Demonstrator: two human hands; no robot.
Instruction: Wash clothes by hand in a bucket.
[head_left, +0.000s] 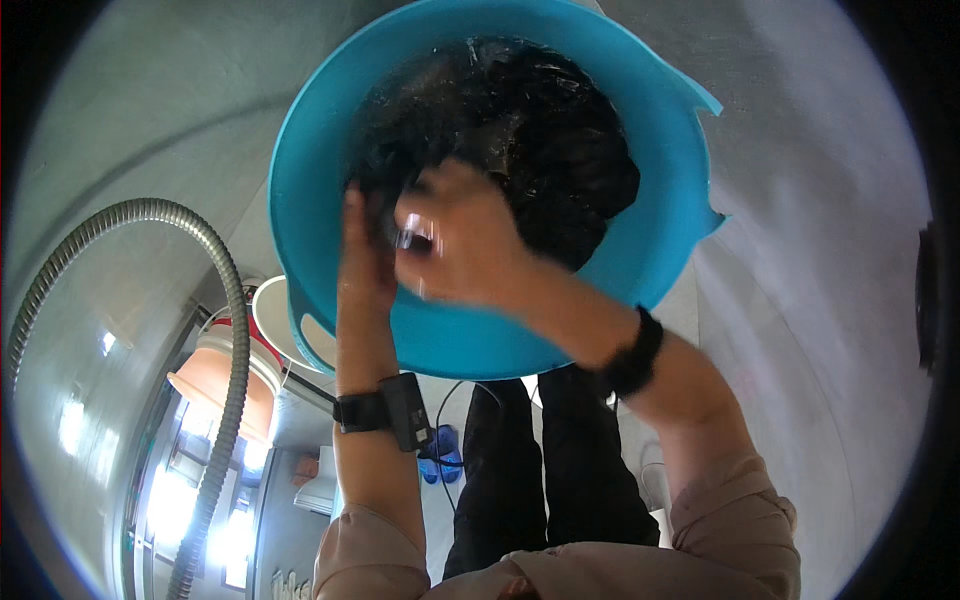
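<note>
A large blue plastic tub (660, 150) holds water and a heap of soaked black cloth (565, 150). Both my hands are inside, over the near left part of the heap. My right hand (455, 235) is curled into a fist and smeared by motion; dark cloth seems to show in it, beside a bright wet glint. Close by on the left, my left hand (367, 255) stands edge-on against the bunched cloth, its thumb side upright. Its other fingers are mostly hidden and appear closed on the cloth.
A ribbed metal shower hose (235, 300) arches along the left. Beyond it stand a peach basin (225, 375) and a white basin (285, 320). Below the tub are my dark-trousered legs (500, 460), blue slippers (440, 450) and a thin black cable (440, 415).
</note>
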